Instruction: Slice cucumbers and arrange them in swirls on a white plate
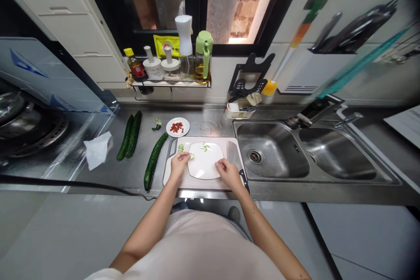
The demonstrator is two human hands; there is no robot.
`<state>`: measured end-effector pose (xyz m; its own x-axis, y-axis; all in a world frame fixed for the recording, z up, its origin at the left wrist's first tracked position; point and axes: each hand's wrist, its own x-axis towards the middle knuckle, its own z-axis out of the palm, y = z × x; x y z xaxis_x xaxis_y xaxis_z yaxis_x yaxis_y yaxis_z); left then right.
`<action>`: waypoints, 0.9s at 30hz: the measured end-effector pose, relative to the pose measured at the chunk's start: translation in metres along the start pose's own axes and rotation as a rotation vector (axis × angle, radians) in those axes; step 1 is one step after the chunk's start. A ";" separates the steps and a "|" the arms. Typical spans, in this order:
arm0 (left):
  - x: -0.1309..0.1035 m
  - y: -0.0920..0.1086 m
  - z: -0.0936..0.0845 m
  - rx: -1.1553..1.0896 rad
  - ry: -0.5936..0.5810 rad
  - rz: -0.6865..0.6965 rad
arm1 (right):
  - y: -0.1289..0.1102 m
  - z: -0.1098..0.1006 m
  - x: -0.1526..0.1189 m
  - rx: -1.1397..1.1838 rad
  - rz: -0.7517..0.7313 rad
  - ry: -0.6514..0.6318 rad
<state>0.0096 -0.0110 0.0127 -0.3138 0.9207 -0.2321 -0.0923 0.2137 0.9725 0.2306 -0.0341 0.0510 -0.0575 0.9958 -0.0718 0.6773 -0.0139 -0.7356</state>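
Observation:
A square white plate (206, 166) lies on the cutting board (197, 185), with a few pale green cucumber slices (205, 147) near its far edge. At the plate's left side my left hand (180, 166) is closed, pinching a cucumber slice (191, 156) between thumb and fingers. Just beyond that hand, a short row of slices (180, 148) rests on the board. My right hand (229, 171) is by the plate's right edge, fingertips pressed together; whatever is between them, if anything, is too small to make out. A knife (233, 154) lies along the board's right side.
Three whole cucumbers (154, 162) lie left of the board. Behind it are a small plate with chopped red pieces (177, 127) and cucumber scraps (156, 124). A double sink (272, 151) is at the right, a condiment rack (170, 82) on the wall, crumpled white paper (97, 150) far left.

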 end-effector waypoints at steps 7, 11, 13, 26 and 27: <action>-0.018 0.048 0.013 -0.055 -0.126 0.010 | -0.041 -0.011 0.020 0.255 -0.071 -0.027; -0.028 0.073 0.014 -0.121 -0.223 0.087 | -0.065 -0.021 0.028 0.379 -0.187 -0.002; -0.032 0.082 0.015 -0.108 -0.255 0.127 | -0.074 -0.024 0.030 0.404 -0.229 -0.005; -0.045 0.091 0.021 -0.059 -0.232 0.062 | -0.079 -0.026 0.026 0.340 -0.405 0.130; -0.045 0.090 0.021 -0.075 -0.275 -0.022 | -0.080 -0.028 0.025 0.329 -0.430 0.158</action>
<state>0.0350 -0.0267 0.1115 -0.0441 0.9723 -0.2294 -0.1692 0.2190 0.9609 0.1961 -0.0060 0.1267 -0.1500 0.9192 0.3642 0.3517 0.3938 -0.8492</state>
